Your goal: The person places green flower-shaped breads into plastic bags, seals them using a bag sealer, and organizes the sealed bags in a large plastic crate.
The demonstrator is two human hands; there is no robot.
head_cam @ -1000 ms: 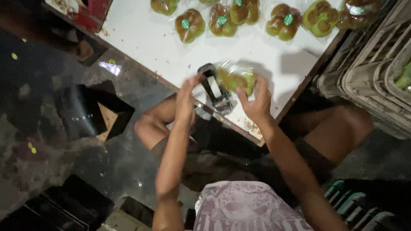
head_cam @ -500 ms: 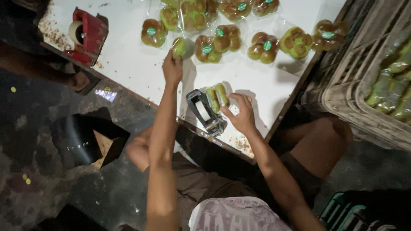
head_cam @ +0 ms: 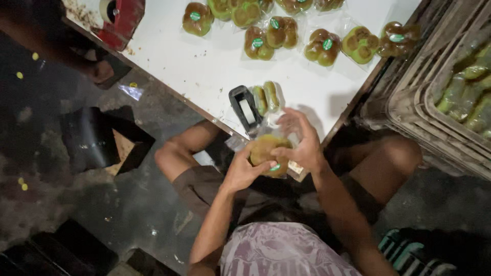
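Left hand (head_cam: 244, 171): grip closed around the near-left side of a bagged green-brown pastry (head_cam: 267, 153), held just off the near edge of the tabletop (head_cam: 204, 66), above the lap.
Right hand (head_cam: 302, 143): thumb and fingertips pinch the same bag from the right; the other fingers spread above it.
Around: a black tape dispenser (head_cam: 245, 108) lies on the tabletop just beyond the hands, with two unwrapped green buns (head_cam: 266, 97) touching its right side.
Far: a row of bagged pastries (head_cam: 286, 33) with green stickers spans the far tabletop.
Far left: a red tape dispenser (head_cam: 120, 20) at the corner.
Right: a plastic crate (head_cam: 434, 102) of green produce stands close to the tabletop's right edge.
Open room: bare white surface between the row and the black dispenser.
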